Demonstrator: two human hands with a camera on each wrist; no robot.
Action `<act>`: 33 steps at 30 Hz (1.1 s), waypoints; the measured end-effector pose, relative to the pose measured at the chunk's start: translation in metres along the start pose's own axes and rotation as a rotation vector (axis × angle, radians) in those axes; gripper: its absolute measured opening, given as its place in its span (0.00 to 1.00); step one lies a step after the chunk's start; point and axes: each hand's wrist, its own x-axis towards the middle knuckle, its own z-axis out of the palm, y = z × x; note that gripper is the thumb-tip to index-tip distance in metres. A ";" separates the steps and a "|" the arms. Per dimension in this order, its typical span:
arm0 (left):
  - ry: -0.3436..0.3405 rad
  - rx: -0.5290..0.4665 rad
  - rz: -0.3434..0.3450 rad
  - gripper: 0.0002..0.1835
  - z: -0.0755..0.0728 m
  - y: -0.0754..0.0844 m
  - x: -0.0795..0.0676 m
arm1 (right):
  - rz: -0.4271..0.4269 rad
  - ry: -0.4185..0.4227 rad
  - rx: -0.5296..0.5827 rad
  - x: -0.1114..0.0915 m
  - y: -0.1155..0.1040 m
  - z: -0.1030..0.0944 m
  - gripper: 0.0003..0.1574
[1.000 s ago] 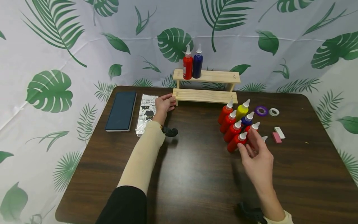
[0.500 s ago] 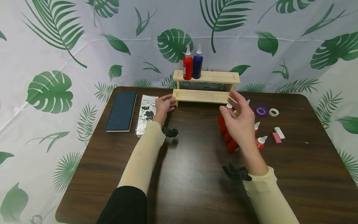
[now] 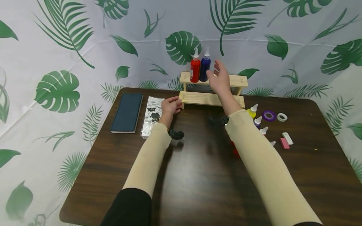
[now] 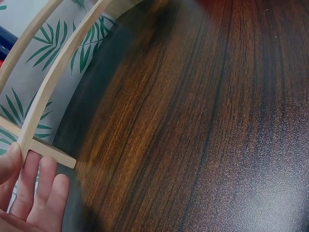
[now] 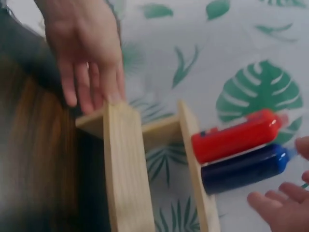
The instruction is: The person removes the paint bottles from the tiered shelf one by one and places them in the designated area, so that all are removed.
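A two-tier wooden shelf [image 3: 198,98] stands at the table's back edge. On its upper tier a red squeeze bottle [image 3: 195,70] and a dark blue squeeze bottle [image 3: 205,70] stand upright side by side. My left hand [image 3: 169,108] grips the left end of the lower tier; in the left wrist view its thumb is above the board [image 4: 48,92] and its fingers below. My right hand [image 3: 220,81] is just right of the blue bottle, fingers spread and holding nothing. In the right wrist view, its fingers [image 5: 265,205] are apart from the bottle's body; thumb contact near the nozzle cannot be told.
Behind my right sleeve, partly hidden, are more squeeze bottles, including a yellow one [image 3: 251,112]. Further right lie a purple tape roll [image 3: 264,118], a white tape roll [image 3: 278,118], a pink eraser [image 3: 284,143] and a white eraser [image 3: 287,138]. A dark notebook [image 3: 127,113] and printed packet [image 3: 148,121] lie left.
My right hand has left the bottle group on the right and moved up and left to the upper tier beside the blue bottle. My left hand stays on the shelf; the head view shifts slightly.
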 end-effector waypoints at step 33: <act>0.003 -0.003 0.000 0.12 0.002 -0.002 0.003 | -0.008 0.024 -0.078 0.038 0.011 0.008 0.28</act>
